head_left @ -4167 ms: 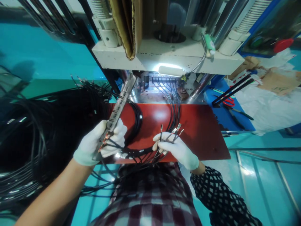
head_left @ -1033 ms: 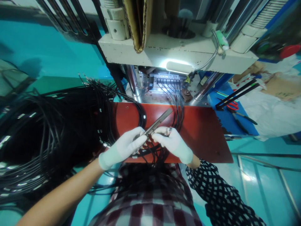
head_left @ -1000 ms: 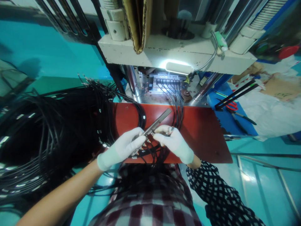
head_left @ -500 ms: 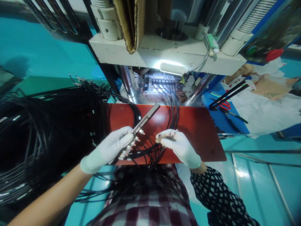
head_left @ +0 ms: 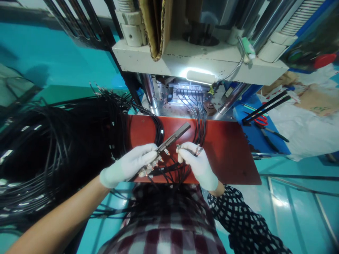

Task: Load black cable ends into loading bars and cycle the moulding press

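Note:
My left hand [head_left: 135,160], in a white glove, is closed around a long grey metal bar [head_left: 176,135] that slants up to the right. Several cable ends with small metal connectors [head_left: 160,159] sit along the bar's lower side. My right hand [head_left: 197,160], also gloved, pinches a cable end with a small metal connector [head_left: 178,146] just right of the bar, apart from it. Another connector end [head_left: 198,151] sticks out between its fingers. Black cables [head_left: 169,173] hang from both hands over the front edge of the red-brown board [head_left: 227,151].
Behind the board stands a press with a lit fixture [head_left: 185,95] holding several black cables. A large bundle of black cables [head_left: 79,123] lies at the left. On a blue surface at the right are pliers [head_left: 268,139] and red-handled scissors [head_left: 261,120].
The whole view has shifted, so the scene sits further right. My right hand has come closer to the bar, bringing its pinched connector near the bar's side. The left hand keeps its hold.

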A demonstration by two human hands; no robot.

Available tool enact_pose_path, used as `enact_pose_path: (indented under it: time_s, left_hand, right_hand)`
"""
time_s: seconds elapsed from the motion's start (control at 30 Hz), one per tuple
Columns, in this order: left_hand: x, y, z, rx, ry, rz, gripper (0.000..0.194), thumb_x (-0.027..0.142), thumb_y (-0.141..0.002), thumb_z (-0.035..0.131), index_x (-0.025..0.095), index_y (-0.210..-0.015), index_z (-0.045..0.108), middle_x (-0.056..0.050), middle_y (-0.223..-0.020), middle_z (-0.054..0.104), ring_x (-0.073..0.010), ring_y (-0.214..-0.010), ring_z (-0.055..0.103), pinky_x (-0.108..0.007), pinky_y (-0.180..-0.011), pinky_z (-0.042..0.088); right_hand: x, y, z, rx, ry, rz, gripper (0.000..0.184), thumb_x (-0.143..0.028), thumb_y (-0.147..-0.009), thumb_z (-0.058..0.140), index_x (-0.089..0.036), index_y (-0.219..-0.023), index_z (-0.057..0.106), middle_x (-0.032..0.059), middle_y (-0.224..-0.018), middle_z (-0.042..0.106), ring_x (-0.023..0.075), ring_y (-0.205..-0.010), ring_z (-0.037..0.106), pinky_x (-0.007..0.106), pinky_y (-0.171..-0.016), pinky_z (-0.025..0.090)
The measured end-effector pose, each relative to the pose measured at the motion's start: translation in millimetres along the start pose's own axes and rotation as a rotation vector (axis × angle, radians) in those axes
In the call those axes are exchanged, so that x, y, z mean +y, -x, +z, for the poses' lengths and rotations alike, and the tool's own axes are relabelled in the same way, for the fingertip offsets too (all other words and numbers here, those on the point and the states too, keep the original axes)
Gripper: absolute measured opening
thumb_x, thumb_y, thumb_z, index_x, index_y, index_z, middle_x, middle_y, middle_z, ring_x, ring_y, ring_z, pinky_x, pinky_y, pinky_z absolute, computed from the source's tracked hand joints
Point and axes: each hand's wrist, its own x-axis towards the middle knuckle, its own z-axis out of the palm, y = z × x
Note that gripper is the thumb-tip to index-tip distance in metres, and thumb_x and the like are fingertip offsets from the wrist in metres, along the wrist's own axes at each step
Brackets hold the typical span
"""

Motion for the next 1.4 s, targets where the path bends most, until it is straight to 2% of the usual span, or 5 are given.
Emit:
enact_pose_path:
  time_s: [0.37,0.6,0.8,1.13,1.4]
  left_hand:
    - [-3.7,-1.7,2.0,-0.042,-0.027,-0.036,0.039,0.054,-0.098,0.047,0.016,-0.088,0.05,0.004,-0.069,0.05,-0.0052,-0.047,0.042,-0.018,-0.041,0.031]
    - [0.5,-4.3,3.8,0.053,-0.551,0.128,0.031,0.046,-0.1,0.047,0.018,-0.087,0.049,0.003,-0.077,0.046,-0.0105,-0.069,0.043,-0.024,-0.063,0.037]
    - [-6.0,-0.4,0.1,0.059,-0.382,0.084,0.035,0.049,-0.1,0.045,0.018,-0.084,0.048,0.003,-0.074,0.047,-0.0104,-0.066,0.043,-0.023,-0.06,0.037]
    - [-0.9,2.0,-2.7,0.086,-0.191,0.027,0.04,0.054,-0.097,0.047,0.017,-0.083,0.049,0.002,-0.066,0.05,-0.0089,-0.056,0.045,-0.021,-0.051,0.037]
    - [-5.8,0.2,-3.2,0.0,-0.042,0.018,0.04,0.054,-0.096,0.051,0.016,-0.085,0.052,0.003,-0.068,0.05,-0.0061,-0.051,0.043,-0.017,-0.044,0.034]
  right_hand:
    - [-4.0,-8.7,4.5,-0.043,0.049,-0.045,0.024,-0.025,-0.081,0.064,-0.018,-0.058,0.059,-0.0019,-0.054,0.058,0.0113,-0.055,0.051,0.027,-0.063,0.042]
    - [3.3,-10.1,3.2,-0.062,0.09,-0.053,0.023,-0.028,-0.085,0.063,-0.018,-0.064,0.061,-0.0011,-0.06,0.061,0.0128,-0.061,0.055,0.028,-0.067,0.045]
    - [3.9,-5.7,-15.6,0.045,-0.003,0.036,0.02,-0.031,-0.073,0.076,-0.019,-0.083,0.065,-0.0019,-0.075,0.065,0.0114,-0.066,0.054,0.026,-0.065,0.045]
    - [23.3,2.4,-22.4,0.039,-0.245,-0.015,0.029,-0.045,-0.09,0.067,-0.021,-0.106,0.072,0.0051,-0.093,0.073,0.012,-0.075,0.061,0.024,-0.067,0.043]
    - [-0.2,-7.6,-11.6,-0.016,-0.032,0.036,0.029,-0.043,-0.089,0.065,-0.016,-0.086,0.073,-0.0005,-0.061,0.063,0.0077,-0.051,0.042,0.022,-0.05,0.032]
